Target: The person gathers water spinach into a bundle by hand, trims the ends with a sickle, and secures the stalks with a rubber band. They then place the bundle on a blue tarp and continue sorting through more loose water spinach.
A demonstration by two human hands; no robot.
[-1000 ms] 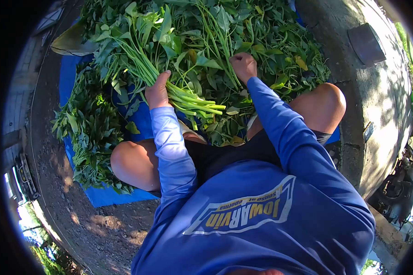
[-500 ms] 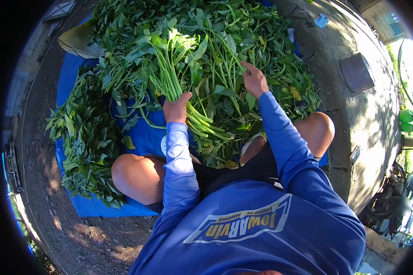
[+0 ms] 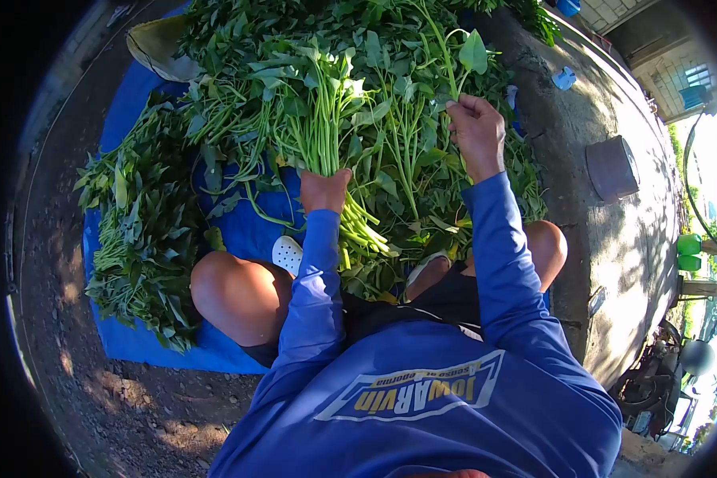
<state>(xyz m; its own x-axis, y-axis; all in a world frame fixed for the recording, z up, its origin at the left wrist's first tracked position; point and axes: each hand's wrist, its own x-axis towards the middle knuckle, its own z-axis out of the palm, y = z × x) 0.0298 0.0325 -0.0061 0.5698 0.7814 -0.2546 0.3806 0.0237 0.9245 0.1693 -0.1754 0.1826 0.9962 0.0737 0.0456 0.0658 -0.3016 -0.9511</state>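
My left hand (image 3: pixel 324 190) is closed round a thick bunch of water spinach (image 3: pixel 323 131). The bunch's leaves point away from me and its cut stem ends fan out below my fist. To the right, my right hand (image 3: pixel 478 137) pinches a single water spinach stalk (image 3: pixel 448 60) with one broad leaf near its top. It is held upright above a big loose heap of water spinach (image 3: pixel 398 143) that spreads before my knees. Part of each hand's fingers is hidden by the hand itself.
More greens lie in a neat pile (image 3: pixel 143 239) at the left on a blue tarp (image 3: pixel 151 350). A white clog (image 3: pixel 287 253) shows by my left knee. On the right is a concrete ledge (image 3: pixel 566 143) with a grey pot (image 3: pixel 613 168). A pale basin (image 3: pixel 155 48) stands at the upper left.
My right hand has moved up and to the right from the heap, now with a stalk raised in its fingers. My left hand with the bunch has shifted slightly right.
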